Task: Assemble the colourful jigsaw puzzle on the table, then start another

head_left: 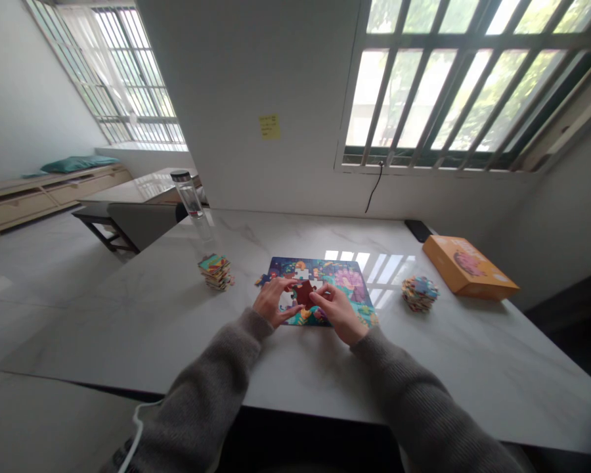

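A jigsaw puzzle point(345, 279) with a colourful picture lies flat on the table, with several gaps showing white near its middle. Over one gap is a reddish-brown puzzle piece point(304, 293), its plain side facing up. My right hand point(341, 312) pinches its right edge between thumb and forefinger. From the other side, my left hand point(272, 302) has its thumb at the lower edge and its fingers at the upper left edge of the same piece. A dark blue puzzle piece point(262, 280) juts out at the puzzle's left side, just beyond my left fingers.
Stacks of puzzle pieces stand on both sides, a left stack point(215, 272) and a right stack point(420, 293). An orange box point(467, 266) and a black phone point(417, 230) lie at the right rear of the white table point(167, 328). A glass bottle point(188, 196) stands back left.
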A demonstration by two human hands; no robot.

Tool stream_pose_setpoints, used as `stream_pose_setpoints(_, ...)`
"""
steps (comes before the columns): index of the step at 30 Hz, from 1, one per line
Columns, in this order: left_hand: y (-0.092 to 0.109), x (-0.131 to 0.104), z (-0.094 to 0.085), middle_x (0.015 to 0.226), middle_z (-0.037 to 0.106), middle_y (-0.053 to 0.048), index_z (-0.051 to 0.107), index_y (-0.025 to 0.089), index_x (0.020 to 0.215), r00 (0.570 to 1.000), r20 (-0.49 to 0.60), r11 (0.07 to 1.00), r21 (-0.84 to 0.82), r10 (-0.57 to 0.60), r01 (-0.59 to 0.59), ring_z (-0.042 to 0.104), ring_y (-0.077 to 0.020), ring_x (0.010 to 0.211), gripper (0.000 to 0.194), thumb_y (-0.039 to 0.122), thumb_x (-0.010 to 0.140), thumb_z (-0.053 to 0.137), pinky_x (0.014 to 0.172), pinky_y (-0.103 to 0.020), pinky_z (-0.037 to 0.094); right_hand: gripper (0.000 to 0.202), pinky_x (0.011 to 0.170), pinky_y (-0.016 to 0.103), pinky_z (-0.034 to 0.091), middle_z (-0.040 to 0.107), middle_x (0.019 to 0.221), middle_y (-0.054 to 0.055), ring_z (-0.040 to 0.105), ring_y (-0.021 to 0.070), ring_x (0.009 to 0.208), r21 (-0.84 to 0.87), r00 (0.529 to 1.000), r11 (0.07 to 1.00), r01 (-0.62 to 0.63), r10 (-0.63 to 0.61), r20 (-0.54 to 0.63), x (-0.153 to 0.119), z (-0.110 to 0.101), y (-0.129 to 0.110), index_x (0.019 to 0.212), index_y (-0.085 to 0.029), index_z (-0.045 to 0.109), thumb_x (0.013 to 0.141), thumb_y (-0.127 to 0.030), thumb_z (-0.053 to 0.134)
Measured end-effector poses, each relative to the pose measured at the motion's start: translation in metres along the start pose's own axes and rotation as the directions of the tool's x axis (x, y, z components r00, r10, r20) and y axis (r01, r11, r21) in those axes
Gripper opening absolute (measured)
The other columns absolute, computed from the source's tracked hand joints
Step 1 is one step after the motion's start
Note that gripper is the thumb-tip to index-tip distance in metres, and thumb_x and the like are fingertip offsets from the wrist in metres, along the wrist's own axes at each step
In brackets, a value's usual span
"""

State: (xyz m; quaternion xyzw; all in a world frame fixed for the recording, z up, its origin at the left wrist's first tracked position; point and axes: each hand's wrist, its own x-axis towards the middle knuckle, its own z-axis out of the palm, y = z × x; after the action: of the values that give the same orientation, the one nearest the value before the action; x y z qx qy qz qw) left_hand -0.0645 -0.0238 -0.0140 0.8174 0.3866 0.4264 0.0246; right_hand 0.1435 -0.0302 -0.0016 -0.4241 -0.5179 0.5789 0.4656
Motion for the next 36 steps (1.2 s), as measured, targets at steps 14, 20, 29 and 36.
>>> stream_pose_setpoints(14,0.006,0.006,-0.009,0.095,0.072,-0.008,0.066,0.018,0.086,0.988,0.011,0.952,-0.264,-0.155,0.152,0.066,-0.0207,0.092,0.013,0.028,0.092,0.059,0.088,-0.036,0.050,0.035,0.048,0.022,0.046,0.065,0.077,0.001,0.062,0.0164,0.070,-0.153,0.991,0.980,0.128,-0.120,0.056,0.002,-0.004,0.000,0.087,-0.021,0.055,0.079,-0.051,0.071)
stream_pose_setpoints(20,0.003,0.006,-0.004,0.093,0.074,-0.006,0.063,0.017,0.118,0.929,0.208,0.823,-0.433,-0.305,0.367,0.068,-0.0183,0.082,0.038,0.036,0.085,0.067,0.069,-0.028,0.048,0.019,0.067,0.030,0.054,0.068,0.083,0.003,0.064,0.0170,0.077,-0.335,0.926,0.865,0.374,-0.329,0.186,0.000,-0.008,-0.002,0.093,-0.020,0.064,0.090,-0.038,0.059)
stream_pose_setpoints(29,-0.002,0.008,0.003,0.071,0.069,-0.002,0.067,0.015,0.088,0.809,0.335,0.557,-0.596,-0.483,0.579,0.063,-0.0149,0.062,0.039,0.047,0.070,0.081,0.061,-0.027,0.050,0.032,0.065,0.028,0.051,0.061,0.078,-0.002,0.061,0.0144,0.070,-0.296,0.918,0.870,0.393,-0.351,0.186,0.002,-0.006,0.006,0.120,-0.022,0.056,0.092,-0.035,0.060)
stream_pose_setpoints(36,-0.003,0.006,0.005,0.071,0.072,-0.002,0.064,0.015,0.092,0.800,0.385,0.495,-0.637,-0.461,0.591,0.068,-0.0156,0.062,0.045,0.047,0.069,0.083,0.061,-0.027,0.054,0.025,0.066,0.030,0.053,0.060,0.078,-0.001,0.060,0.0155,0.070,-0.325,0.923,0.864,0.385,-0.356,0.147,0.003,-0.007,0.009,0.117,-0.021,0.057,0.094,-0.032,0.055)
